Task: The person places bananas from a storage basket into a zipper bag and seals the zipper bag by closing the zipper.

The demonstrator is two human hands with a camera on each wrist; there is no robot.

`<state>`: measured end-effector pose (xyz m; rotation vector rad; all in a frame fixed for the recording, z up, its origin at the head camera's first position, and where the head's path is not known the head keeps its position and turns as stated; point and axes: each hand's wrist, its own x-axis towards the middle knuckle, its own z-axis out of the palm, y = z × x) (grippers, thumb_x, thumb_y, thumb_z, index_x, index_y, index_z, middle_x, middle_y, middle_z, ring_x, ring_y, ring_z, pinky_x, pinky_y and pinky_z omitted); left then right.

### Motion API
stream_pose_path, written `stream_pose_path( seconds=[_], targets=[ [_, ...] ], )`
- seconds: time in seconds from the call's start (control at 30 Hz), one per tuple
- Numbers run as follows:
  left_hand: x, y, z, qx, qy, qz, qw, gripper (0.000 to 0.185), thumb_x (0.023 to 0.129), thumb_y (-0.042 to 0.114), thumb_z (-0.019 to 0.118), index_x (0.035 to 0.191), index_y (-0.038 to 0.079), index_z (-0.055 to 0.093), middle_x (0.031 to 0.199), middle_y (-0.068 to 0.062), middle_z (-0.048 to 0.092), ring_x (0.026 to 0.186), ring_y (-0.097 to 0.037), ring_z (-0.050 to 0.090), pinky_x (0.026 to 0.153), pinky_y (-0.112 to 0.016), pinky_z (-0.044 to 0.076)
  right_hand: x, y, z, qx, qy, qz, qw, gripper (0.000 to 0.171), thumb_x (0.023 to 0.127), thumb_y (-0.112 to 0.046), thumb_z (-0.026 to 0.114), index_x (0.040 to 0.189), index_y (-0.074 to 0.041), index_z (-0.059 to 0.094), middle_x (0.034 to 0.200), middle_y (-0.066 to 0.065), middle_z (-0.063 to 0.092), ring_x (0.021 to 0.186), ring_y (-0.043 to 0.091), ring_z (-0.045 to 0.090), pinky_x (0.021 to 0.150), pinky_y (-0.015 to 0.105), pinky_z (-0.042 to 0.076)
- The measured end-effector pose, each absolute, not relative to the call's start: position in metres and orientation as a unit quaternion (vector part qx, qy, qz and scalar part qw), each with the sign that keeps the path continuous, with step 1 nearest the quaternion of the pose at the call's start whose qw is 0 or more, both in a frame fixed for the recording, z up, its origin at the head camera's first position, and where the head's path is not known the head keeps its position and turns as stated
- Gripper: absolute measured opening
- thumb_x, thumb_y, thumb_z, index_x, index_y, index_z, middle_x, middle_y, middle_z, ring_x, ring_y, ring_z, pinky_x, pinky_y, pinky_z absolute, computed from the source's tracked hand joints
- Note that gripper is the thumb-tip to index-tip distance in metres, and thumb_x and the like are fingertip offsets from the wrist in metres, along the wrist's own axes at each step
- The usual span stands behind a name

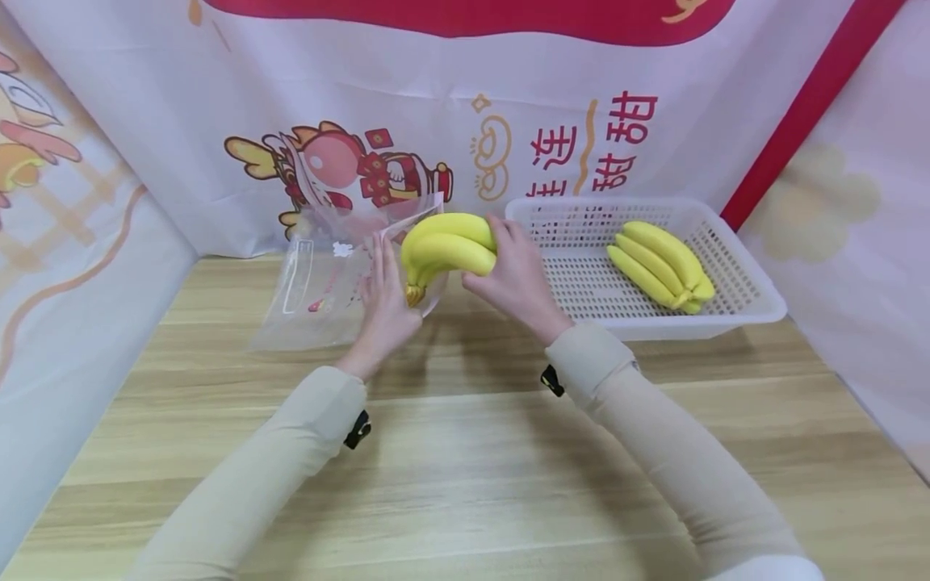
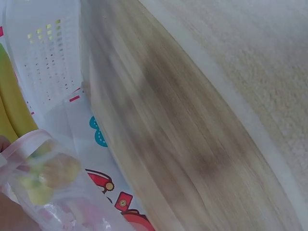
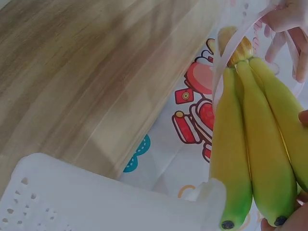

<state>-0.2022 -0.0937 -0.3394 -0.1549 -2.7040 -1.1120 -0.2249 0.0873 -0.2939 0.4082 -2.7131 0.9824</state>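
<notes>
A bunch of yellow bananas (image 1: 452,246) is held up by my right hand (image 1: 521,278), which grips it near the tips. In the right wrist view the banana tips are green with dark ends, and the stem end (image 3: 240,52) is inside the mouth of a clear plastic bag (image 1: 323,282). My left hand (image 1: 387,305) holds the bag's edge at its opening, its fingers along the rim. The left wrist view shows the bag's pink-tinted rim (image 2: 24,139) beside the left thumb, with the yellow fruit blurred through the plastic.
To the right stands a white perforated plastic basket (image 1: 654,329) holding another bunch of bananas (image 1: 657,262). Both are on a wood-grain table (image 1: 450,468). A printed white cloth (image 1: 450,121) hangs behind the table, and cloth also runs along both sides.
</notes>
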Motion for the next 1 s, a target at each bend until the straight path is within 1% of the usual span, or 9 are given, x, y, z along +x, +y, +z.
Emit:
stream_pose_path(
  seconds=[0.1,0.23,0.3,0.43,0.5,0.7,0.77,0.93,1.0],
  targets=[
    [-0.202,-0.093,-0.337,-0.057,-0.915,-0.383,0.113,0.111,0.076,-0.002,0.068,0.153,0.008,-0.012,0.160,-0.006,-0.021,0.150,-0.027,-0.010,0.118,-0.063,-0.001,-0.227,0.084,-0.293,0.142,-0.926,0.332,0.108,0.085,0.073,-0.025,0.075,0.146,-0.008,0.036,0.139,0.016,0.046,0.119,0.029,0.048,0.100,0.044,0.044],
    [-0.202,-0.093,-0.335,-0.056,-0.912,-0.392,0.111,0.113,0.069,-0.011,0.063,0.153,0.009,-0.011,0.160,-0.004,-0.022,0.150,-0.029,-0.006,0.118,-0.062,0.000,-0.229,0.082,-0.293,0.143,-0.923,0.343,0.099,0.083,0.072,-0.024,0.076,0.145,-0.010,0.038,0.142,0.017,0.042,0.120,0.030,0.048,0.100,0.045,0.044],
    [-0.202,-0.094,-0.334,-0.056,-0.909,-0.399,0.109,0.113,0.068,-0.012,0.060,0.153,0.010,-0.012,0.160,-0.002,-0.022,0.150,-0.030,-0.007,0.118,-0.062,0.000,-0.229,0.082,-0.293,0.145,-0.918,0.358,0.085,0.083,0.073,-0.024,0.076,0.146,-0.011,0.037,0.141,0.015,0.045,0.115,0.027,0.050,0.097,0.043,0.046],
    [-0.201,-0.095,-0.333,-0.060,-0.901,-0.416,0.109,0.113,0.068,-0.014,0.058,0.153,0.010,-0.012,0.160,-0.001,-0.023,0.150,-0.030,-0.010,0.117,-0.063,0.000,-0.230,0.081,-0.293,0.141,-0.908,0.392,0.045,0.083,0.076,-0.026,0.074,0.147,-0.013,0.033,0.128,0.009,0.055,0.097,0.021,0.055,0.086,0.038,0.050],
    [-0.201,-0.096,-0.332,-0.063,-0.897,-0.423,0.108,0.115,0.067,-0.014,0.058,0.153,0.011,-0.013,0.160,-0.001,-0.023,0.150,-0.030,-0.011,0.118,-0.062,-0.001,-0.230,0.079,-0.293,0.133,-0.901,0.411,0.029,0.083,0.077,-0.026,0.073,0.147,-0.014,0.032,0.124,0.008,0.056,0.094,0.020,0.054,0.084,0.036,0.050],
    [-0.201,-0.097,-0.331,-0.067,-0.894,-0.430,0.110,0.117,0.065,-0.015,0.059,0.153,0.012,-0.013,0.160,0.000,-0.023,0.150,-0.029,-0.011,0.118,-0.060,-0.001,-0.233,0.074,-0.302,0.119,-0.873,0.472,0.024,0.082,0.074,-0.020,0.074,0.145,-0.012,0.033,0.125,0.009,0.055,0.099,0.020,0.053,0.090,0.037,0.047],
    [-0.201,-0.097,-0.331,-0.068,-0.892,-0.433,0.110,0.116,0.065,-0.015,0.059,0.153,0.011,-0.013,0.160,-0.001,-0.023,0.150,-0.027,-0.011,0.119,-0.058,0.000,-0.234,0.073,-0.305,0.123,-0.862,0.491,0.024,0.080,0.074,-0.019,0.074,0.144,-0.011,0.036,0.123,0.008,0.056,0.098,0.020,0.053,0.089,0.036,0.048],
    [-0.201,-0.097,-0.329,-0.075,-0.885,-0.447,0.103,0.114,0.067,-0.016,0.057,0.153,0.013,-0.013,0.160,0.001,-0.024,0.150,-0.023,-0.012,0.122,-0.051,0.004,-0.234,0.070,-0.309,0.136,-0.863,0.486,0.013,0.074,0.077,-0.027,0.074,0.142,-0.011,0.040,0.122,0.007,0.057,0.100,0.019,0.054,0.091,0.036,0.048],
    [-0.201,-0.097,-0.329,-0.075,-0.884,-0.451,0.100,0.114,0.068,-0.015,0.057,0.153,0.013,-0.014,0.160,0.001,-0.024,0.150,-0.022,-0.012,0.122,-0.050,0.005,-0.232,0.068,-0.308,0.129,-0.875,0.467,0.007,0.076,0.079,-0.032,0.073,0.143,-0.011,0.039,0.127,0.009,0.055,0.107,0.020,0.053,0.096,0.038,0.046]
  ],
)
